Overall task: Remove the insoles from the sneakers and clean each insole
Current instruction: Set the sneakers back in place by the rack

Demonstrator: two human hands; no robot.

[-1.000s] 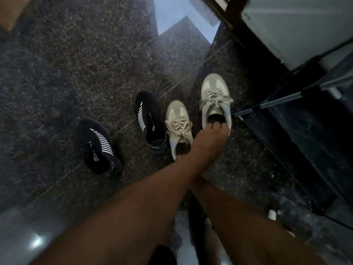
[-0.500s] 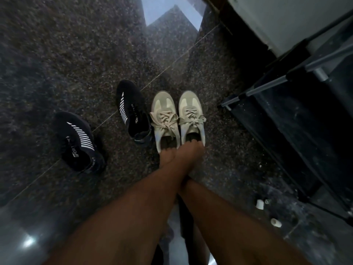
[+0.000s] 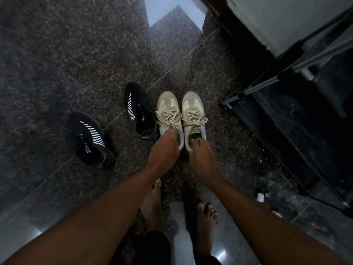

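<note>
Two beige sneakers are set side by side on the dark floor. The left sneaker is gripped at its heel by the left hand. The right hand, fingers curled, is held at the right sneaker's heel opening; a firm grip cannot be told.

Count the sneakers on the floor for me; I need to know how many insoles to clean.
4. Two beige ones side by side at the hands, one black just left of them, another black farther left. None appears hidden.
</note>
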